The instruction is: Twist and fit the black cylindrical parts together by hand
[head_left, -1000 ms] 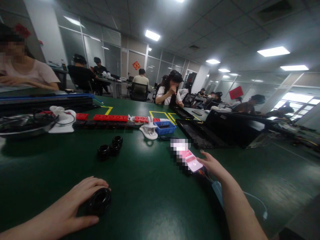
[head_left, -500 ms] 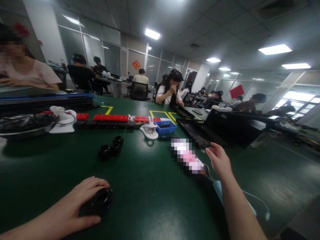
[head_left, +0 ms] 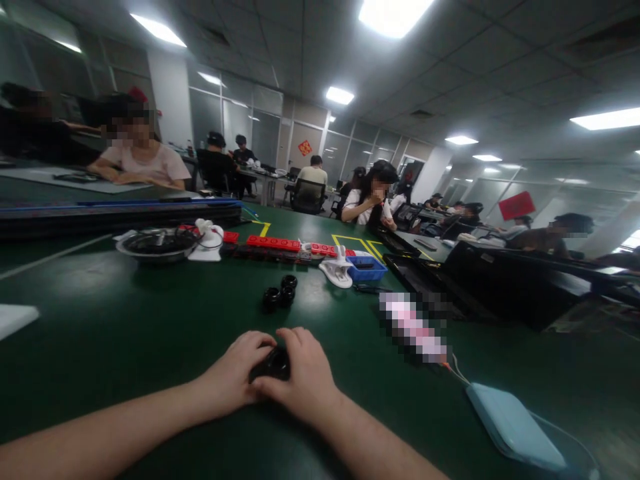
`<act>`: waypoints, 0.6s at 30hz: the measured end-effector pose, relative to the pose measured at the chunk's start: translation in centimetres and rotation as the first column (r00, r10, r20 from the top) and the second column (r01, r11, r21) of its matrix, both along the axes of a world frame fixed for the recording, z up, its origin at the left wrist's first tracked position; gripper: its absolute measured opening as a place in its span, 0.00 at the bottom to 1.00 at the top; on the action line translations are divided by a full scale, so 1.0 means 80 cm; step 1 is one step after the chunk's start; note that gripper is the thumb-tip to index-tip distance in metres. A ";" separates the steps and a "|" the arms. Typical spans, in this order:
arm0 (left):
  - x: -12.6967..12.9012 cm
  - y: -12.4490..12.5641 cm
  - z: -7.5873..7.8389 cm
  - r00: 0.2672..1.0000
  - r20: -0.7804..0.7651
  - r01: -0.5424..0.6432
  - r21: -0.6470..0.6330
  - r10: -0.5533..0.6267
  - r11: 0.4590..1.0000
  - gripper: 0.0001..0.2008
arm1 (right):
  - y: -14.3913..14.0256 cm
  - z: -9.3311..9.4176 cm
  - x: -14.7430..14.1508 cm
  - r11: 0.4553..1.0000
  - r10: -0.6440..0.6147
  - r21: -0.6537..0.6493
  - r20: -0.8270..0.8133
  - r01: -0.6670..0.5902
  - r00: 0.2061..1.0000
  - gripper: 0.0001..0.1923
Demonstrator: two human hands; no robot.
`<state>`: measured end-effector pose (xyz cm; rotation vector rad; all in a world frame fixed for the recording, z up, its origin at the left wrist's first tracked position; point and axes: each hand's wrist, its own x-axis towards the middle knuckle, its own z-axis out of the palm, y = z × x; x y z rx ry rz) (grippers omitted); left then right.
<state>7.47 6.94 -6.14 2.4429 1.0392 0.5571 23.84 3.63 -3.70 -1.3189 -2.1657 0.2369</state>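
Both hands meet around a glossy black ring [head_left: 278, 364] on the green table, its dark hollow facing up. My left hand [head_left: 239, 368] wraps the ring's left side, fingertips at its far edge. From the right, my right hand [head_left: 306, 372] closes on it, the thumb across the near side and the fingers over the far side. Parts of the ring are hidden under the fingers. A small cluster of similar black rings [head_left: 272, 299] lies just beyond the hands.
Behind stand a metal bowl of dark items [head_left: 157, 245], a white clip-like stand [head_left: 338, 270], red strips [head_left: 275, 244] and a blue bin [head_left: 367, 268]. A light blue power bank [head_left: 515, 423] is cabled to a blurred phone-like object [head_left: 413, 330]. People sit at tables beyond.
My right hand has come down and left from beside the phone-like object onto the black ring. My left hand still holds the ring. The view has swung left.
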 end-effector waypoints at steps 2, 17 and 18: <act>-0.001 -0.001 0.000 1.000 0.002 -0.009 0.025 0.009 1.000 0.20 | 0.004 -0.004 0.002 0.997 0.073 0.022 -0.005 -0.073 0.997 0.20; -0.004 -0.006 -0.001 0.999 0.049 -0.023 0.067 0.020 0.997 0.21 | -0.005 -0.022 -0.009 0.986 0.037 0.170 -0.227 0.002 0.973 0.27; -0.004 -0.006 -0.001 0.998 0.053 -0.030 0.062 0.026 0.998 0.21 | -0.007 -0.021 -0.008 0.985 0.044 0.172 -0.229 -0.004 0.973 0.27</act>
